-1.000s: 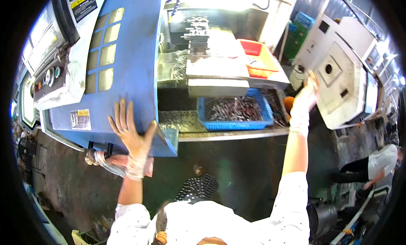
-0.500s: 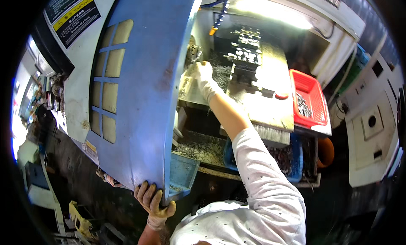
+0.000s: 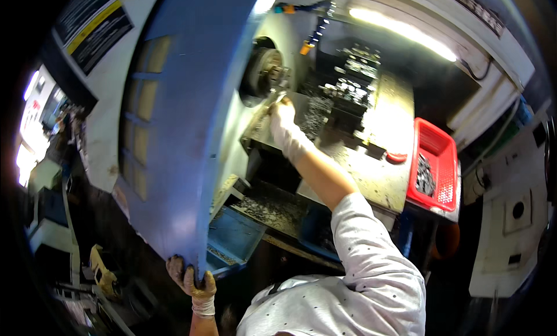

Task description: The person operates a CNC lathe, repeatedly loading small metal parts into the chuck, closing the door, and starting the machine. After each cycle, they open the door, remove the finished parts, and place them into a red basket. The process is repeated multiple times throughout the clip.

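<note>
My left hand (image 3: 191, 281), in a stained work glove, grips the lower end of the blue lathe door (image 3: 180, 162), thumb on the near edge and fingers over the outer face. Inside the machine my gloved right hand (image 3: 282, 115) reaches up to the metal chuck (image 3: 264, 71). Its fingers are closed just below the chuck's front, by a small shiny metal part (image 3: 281, 96); what they hold is too small to make out. To the right of that hand stands the tool block (image 3: 354, 92), lit brightly and covered with metal glints.
A red plastic basket (image 3: 435, 136) with small dark metal pieces stands right of the machine bed (image 3: 383, 179). A red round object (image 3: 396, 157) lies on the bed. Blue and orange coolant hose (image 3: 318, 34) hangs above. Metal chips (image 3: 267, 205) cover the lower tray. A blue bin (image 3: 235, 234) sits below.
The blue door has slid left with my left hand on it, laying the chuck open to view. My right hand stays by the chuck. The whole view has shifted slightly.
</note>
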Demonstrator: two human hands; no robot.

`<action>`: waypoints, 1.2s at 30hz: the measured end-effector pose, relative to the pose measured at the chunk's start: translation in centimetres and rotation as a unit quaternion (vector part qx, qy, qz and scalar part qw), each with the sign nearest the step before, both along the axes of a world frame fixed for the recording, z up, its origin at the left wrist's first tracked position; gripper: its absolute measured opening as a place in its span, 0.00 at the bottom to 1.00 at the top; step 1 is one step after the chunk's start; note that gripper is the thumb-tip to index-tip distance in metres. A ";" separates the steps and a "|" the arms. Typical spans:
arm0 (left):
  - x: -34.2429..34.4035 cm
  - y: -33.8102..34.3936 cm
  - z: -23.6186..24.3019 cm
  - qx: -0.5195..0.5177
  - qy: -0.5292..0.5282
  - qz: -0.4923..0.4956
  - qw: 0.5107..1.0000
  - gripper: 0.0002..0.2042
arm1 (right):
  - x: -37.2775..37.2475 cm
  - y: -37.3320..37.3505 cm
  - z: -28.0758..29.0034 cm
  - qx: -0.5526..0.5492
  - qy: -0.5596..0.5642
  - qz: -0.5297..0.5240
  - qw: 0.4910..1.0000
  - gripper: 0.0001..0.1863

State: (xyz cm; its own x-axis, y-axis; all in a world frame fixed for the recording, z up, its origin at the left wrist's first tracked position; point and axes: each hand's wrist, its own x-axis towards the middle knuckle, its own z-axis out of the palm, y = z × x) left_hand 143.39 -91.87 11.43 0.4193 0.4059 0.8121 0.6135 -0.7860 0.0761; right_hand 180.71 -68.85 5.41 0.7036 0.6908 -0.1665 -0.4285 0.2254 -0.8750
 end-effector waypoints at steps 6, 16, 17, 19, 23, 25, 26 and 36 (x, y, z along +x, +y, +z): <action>0.5 -0.7 0.1 0.005 -0.069 0.088 0.994 0.17 | 8.8 -25.7 -1.8 0.238 -0.179 -0.203 0.933 0.17; 1.9 -0.5 0.9 -0.010 -0.091 0.218 0.972 0.18 | 13.9 -52.8 -2.8 -0.400 -0.565 -0.296 0.658 0.13; 2.4 -0.4 0.8 -0.007 -0.137 0.187 0.973 0.17 | 13.3 -54.5 -5.5 -0.473 -0.566 -0.235 0.633 0.14; 2.1 0.4 0.4 -0.004 -0.140 0.203 0.969 0.17 | 11.4 -57.3 -12.9 -0.632 -0.544 0.058 0.550 0.17; 1.9 0.8 0.1 -0.014 -0.143 0.211 0.967 0.18 | 9.1 -57.8 -19.5 -0.682 -0.461 0.123 0.554 0.17; 2.5 0.9 0.2 -0.004 -0.168 0.171 0.971 0.18 | 9.3 -57.0 -20.7 -0.687 -0.447 0.113 0.561 0.17; 2.5 0.7 0.5 0.006 -0.152 0.171 0.973 0.18 | 9.0 -57.3 -21.0 -0.685 -0.439 0.108 0.571 0.17; 2.7 -1.2 0.7 -0.016 -0.167 0.191 0.967 0.22 | 3.9 -62.1 -4.0 -0.389 -0.179 -0.071 0.901 0.17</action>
State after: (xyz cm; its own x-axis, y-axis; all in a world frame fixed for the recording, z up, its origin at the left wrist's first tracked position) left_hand 146.14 -93.06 12.12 -0.0496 0.5064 0.8609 0.7962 -0.5003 0.3402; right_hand 184.58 -130.99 1.41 0.8800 0.3627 -0.3066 -0.1026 -0.4851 -0.8684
